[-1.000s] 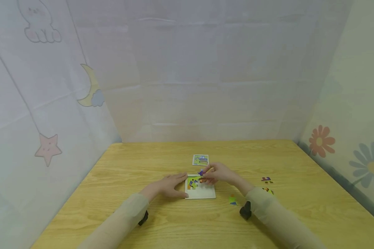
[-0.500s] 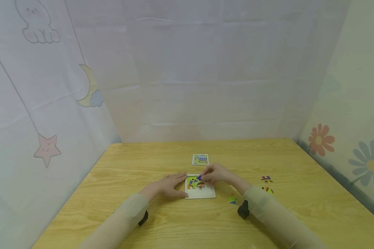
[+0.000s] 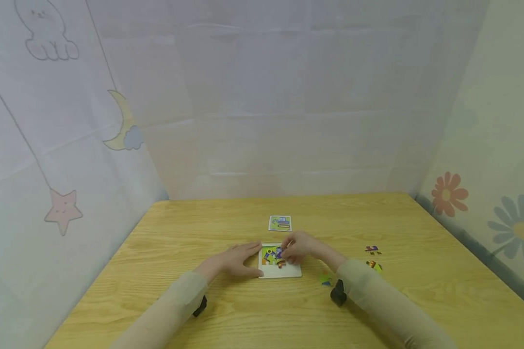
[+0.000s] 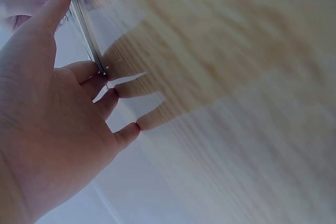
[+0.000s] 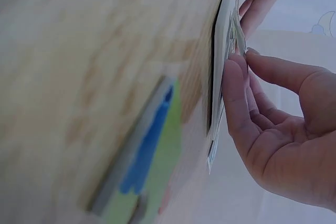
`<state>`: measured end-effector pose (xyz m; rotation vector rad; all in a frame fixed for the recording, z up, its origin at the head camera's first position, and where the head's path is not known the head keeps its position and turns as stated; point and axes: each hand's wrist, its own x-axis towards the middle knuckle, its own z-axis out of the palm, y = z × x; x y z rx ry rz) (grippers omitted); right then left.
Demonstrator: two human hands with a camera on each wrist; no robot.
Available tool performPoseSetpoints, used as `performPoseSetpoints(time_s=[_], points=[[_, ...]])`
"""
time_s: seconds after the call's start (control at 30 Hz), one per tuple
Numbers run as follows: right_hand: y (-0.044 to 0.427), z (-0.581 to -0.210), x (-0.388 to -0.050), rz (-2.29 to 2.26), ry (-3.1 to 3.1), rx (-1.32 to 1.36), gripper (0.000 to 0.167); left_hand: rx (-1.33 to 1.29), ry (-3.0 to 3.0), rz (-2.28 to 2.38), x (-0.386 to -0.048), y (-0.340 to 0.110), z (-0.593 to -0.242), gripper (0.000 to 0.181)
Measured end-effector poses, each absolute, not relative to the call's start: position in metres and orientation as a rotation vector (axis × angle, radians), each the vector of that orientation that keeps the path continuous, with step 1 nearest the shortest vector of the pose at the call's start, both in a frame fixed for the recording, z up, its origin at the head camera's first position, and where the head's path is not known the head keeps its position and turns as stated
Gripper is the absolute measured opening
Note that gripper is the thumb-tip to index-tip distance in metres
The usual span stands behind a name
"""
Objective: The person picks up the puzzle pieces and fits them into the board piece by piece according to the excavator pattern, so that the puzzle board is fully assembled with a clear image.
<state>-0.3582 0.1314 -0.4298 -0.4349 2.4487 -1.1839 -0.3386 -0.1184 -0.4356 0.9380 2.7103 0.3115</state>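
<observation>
Your right hand is the nearer one: it's got the purple puzzle piece pinched at its fingertips, over the far half of the white tray and tilted off its surface, though I can't make out the long axis. Your left hand isn't gripping anything, just fingers stretched out against the tray's left edge.

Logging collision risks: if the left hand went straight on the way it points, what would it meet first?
Probably the puzzle board: the left hand sits at its left edge, though depth is unclear.
</observation>
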Motion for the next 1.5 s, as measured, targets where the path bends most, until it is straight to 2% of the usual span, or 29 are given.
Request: performPoseSetpoints(time_s=[0.37,1.5], points=[[0.125,-0.434,-0.357,-1.223,2.446,-0.391,0.009,0.936,2.709,0.312,-0.336,-0.118,-0.436,0.083],[0.119,-0.432,-0.357,-1.152,2.486,-0.444,0.01,0.934,2.709,0.349,-0.335,-0.118,-0.435,0.082]])
